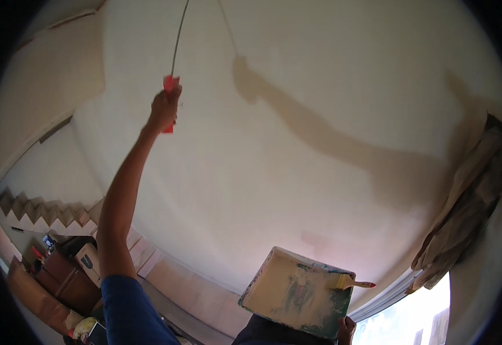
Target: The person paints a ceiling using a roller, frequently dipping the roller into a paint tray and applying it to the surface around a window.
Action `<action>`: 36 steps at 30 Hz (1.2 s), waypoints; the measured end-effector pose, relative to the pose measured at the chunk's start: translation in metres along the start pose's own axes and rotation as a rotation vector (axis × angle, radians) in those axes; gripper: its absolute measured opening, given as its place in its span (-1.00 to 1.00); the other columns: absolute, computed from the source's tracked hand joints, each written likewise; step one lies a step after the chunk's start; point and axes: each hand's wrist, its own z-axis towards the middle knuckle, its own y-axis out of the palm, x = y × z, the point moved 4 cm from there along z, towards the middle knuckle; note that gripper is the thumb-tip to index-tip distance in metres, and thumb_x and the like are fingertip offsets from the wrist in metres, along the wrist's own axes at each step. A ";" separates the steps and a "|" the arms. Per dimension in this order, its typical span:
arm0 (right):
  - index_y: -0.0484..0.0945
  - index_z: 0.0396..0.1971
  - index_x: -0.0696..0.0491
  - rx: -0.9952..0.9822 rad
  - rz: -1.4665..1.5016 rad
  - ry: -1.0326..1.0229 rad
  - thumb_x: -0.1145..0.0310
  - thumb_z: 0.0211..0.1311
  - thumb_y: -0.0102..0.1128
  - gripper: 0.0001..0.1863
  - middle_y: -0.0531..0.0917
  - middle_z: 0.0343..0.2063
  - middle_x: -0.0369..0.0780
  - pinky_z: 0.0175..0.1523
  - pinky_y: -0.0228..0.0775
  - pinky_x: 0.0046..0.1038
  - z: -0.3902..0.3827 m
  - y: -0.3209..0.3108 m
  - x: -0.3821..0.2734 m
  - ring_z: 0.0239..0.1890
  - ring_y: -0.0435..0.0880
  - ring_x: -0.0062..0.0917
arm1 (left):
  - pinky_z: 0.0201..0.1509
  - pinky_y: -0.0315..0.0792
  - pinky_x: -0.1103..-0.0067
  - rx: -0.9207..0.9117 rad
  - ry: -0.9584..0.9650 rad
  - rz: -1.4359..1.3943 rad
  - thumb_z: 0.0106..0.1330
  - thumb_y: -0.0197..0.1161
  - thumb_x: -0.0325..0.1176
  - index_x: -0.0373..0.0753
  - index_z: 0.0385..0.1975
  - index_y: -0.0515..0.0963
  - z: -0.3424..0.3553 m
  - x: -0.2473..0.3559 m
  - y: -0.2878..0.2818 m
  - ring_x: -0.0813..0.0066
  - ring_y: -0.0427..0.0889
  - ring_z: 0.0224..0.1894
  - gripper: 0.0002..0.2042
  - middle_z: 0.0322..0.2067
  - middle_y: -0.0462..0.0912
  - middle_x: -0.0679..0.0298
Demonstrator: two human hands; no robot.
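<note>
My left hand [164,108], raised high against the pale wall [297,190], is wrapped round the red handle of a paint roller [168,128]. Its thin metal rod runs up past the top edge, where the roller's head is out of view. Low on the right, my right hand [347,331] grips the edge of a paint tray [245,296]; most of its fingers are hidden beneath. The tray is tilted and coated with cream paint, with dark green patches. A paintbrush [355,283] rests across its right side, bristles inward and handle sticking out past the rim.
Brown cloth curtains [464,213] hang at the right beside a bright window [409,319]. Stair-like zigzag steps [44,213] run along the left. Below them stand brown furniture [69,276] and assorted household items. A pinkish ledge [187,287] follows the wall's foot.
</note>
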 end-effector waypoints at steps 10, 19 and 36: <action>0.35 -0.68 0.18 -0.063 -0.012 -0.016 0.37 0.14 0.04 -0.73 0.31 -0.73 -0.40 -0.52 -0.01 -0.51 -0.013 -0.002 -0.030 -0.60 0.19 -0.72 | -0.21 0.47 0.34 -0.086 -0.045 0.026 0.33 0.06 -0.28 -0.36 0.01 0.34 -0.355 -0.188 0.110 -0.04 0.58 -0.18 -0.65 -0.27 0.58 -0.09; 0.45 -0.55 0.21 -0.072 -0.042 -0.031 0.28 0.19 0.03 -0.72 0.39 -0.68 -0.37 -0.45 0.09 -0.53 -0.007 -0.002 -0.019 -0.55 0.25 -0.69 | -0.46 0.41 0.33 -0.096 -0.105 -0.042 0.32 0.08 -0.27 -0.36 -0.06 0.35 -0.389 -0.173 0.129 -0.03 0.57 -0.46 -0.68 -0.51 0.54 -0.06; 0.47 -0.53 0.24 -0.068 -0.119 -0.034 0.29 0.18 0.05 -0.71 0.45 -0.67 -0.36 -0.48 0.13 -0.53 -0.010 -0.006 -0.027 -0.56 0.30 -0.70 | -0.28 0.48 0.35 -0.145 -0.155 0.036 0.34 0.05 -0.25 -0.41 -0.09 0.38 -0.301 -0.212 0.085 -0.04 0.60 -0.24 -0.68 -0.28 0.59 -0.09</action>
